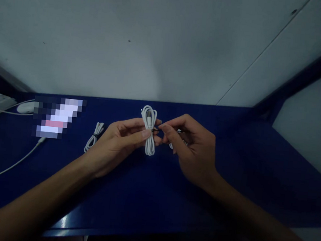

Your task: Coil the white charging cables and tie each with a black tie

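Note:
My left hand [125, 136] grips a coiled white USB cable [150, 148] at its middle, thumb in front and fingers behind. The bundle stands upright, its metal plug showing near the top. A thin black tie [155, 130] wraps the bundle's waist, and its loose end sticks out to the right. Thumb and forefinger of my right hand [193, 148] pinch at that end. Behind the right fingers lies another white coil [171, 145], mostly hidden. Beside my left wrist rests a second tied white cable [94, 137] on the blue table [130, 201].
A phone with a lit, blurred-out screen [60, 116] lies at the left, a white charging cable [23, 160] running from it. A white rounded object [26, 107] sits behind it. A pale wall [143, 58] rises along the table's far edge.

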Demonstrator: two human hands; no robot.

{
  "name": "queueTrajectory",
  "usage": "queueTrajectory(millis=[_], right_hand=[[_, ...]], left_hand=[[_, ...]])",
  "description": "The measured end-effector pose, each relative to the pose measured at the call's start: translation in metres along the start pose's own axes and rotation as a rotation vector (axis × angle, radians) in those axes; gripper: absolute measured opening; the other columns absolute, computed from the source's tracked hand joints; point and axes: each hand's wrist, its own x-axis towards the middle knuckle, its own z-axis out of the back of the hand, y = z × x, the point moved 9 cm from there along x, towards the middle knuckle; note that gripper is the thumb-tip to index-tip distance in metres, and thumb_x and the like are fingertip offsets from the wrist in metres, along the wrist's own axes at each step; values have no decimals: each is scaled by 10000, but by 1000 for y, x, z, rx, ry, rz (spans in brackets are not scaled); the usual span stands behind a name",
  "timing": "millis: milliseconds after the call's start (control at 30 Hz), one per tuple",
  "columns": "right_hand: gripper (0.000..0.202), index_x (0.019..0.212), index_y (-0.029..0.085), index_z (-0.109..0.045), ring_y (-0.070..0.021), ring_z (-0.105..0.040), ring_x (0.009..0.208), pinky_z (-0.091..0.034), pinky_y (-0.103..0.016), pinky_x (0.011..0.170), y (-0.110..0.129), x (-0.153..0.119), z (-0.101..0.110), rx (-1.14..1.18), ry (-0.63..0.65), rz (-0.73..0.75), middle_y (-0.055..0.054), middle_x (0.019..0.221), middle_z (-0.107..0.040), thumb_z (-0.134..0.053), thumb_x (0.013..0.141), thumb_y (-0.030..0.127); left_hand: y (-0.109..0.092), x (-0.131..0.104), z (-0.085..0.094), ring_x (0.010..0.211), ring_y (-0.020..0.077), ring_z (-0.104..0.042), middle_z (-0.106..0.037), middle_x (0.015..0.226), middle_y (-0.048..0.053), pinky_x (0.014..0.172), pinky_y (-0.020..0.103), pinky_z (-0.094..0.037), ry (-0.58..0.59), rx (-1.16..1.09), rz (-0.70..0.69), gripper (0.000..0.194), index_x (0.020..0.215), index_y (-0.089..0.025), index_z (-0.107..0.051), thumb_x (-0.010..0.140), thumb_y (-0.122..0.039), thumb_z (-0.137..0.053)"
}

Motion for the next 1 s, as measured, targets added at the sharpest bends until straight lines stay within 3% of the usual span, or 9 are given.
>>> queueTrajectory(millis=[167, 267, 433, 633, 800, 1000], right_hand=[[107, 949, 238, -765, -176, -767, 795, -556, -303, 604, 0, 2, 2, -48, 10, -19, -4, 904, -788, -718, 1032, 285], [117, 935, 231, -772, -179, -741, 784, -555, -314, 634, -6, 2, 3, -107, 1, -77, -11, 873, -777, -725, 1018, 299], [147, 911, 212, -772, -152, -674, 691, -498, -266, 549, -22, 3, 1, -101, 40, -210, -14, 787, -737, -742, 994, 331], [226, 936, 189, -771, -129, -642, 635, -469, -194, 423, -49, -1, -12, 247, 178, -450, -32, 832, -734, -794, 950, 413], [217, 928, 184, -793, -113, -620, 634, -469, -180, 432, -51, 0, -14, 344, 192, -502, -32, 846, -727, -831, 924, 398], [229, 928, 179, -808, -93, -580, 634, -439, -172, 436, -55, -7, -26, 605, 300, -709, -23, 862, -701, -818, 941, 408]], left_hand=[[-1, 0, 9, 1087, 212, -783, -831, 1201, 74, 1082, 347, -553, -69, 54, -50, 318, 1260, -255, -827, 949, -188, -814], [-6, -1, 17, 1092, 209, -780, -834, 1198, 56, 1060, 337, -569, -142, 173, -112, 300, 1197, -265, -846, 911, -173, -852], [-18, -6, 21, 1070, 246, -784, -841, 1133, 62, 1041, 399, -603, -266, 361, -185, 248, 1084, -245, -875, 840, -234, -922], [-22, -8, 22, 1107, 256, -772, -835, 1125, 54, 1082, 428, -587, -281, 390, -223, 219, 1059, -257, -881, 847, -205, -899], [-18, -8, 26, 1139, 289, -766, -839, 1136, 65, 1110, 488, -572, -292, 349, -195, 242, 1072, -255, -878, 836, -215, -907], [-24, -7, 24, 1131, 271, -764, -836, 1135, 53, 1124, 472, -560, -271, 362, -232, 222, 1050, -263, -882, 834, -228, -917]])
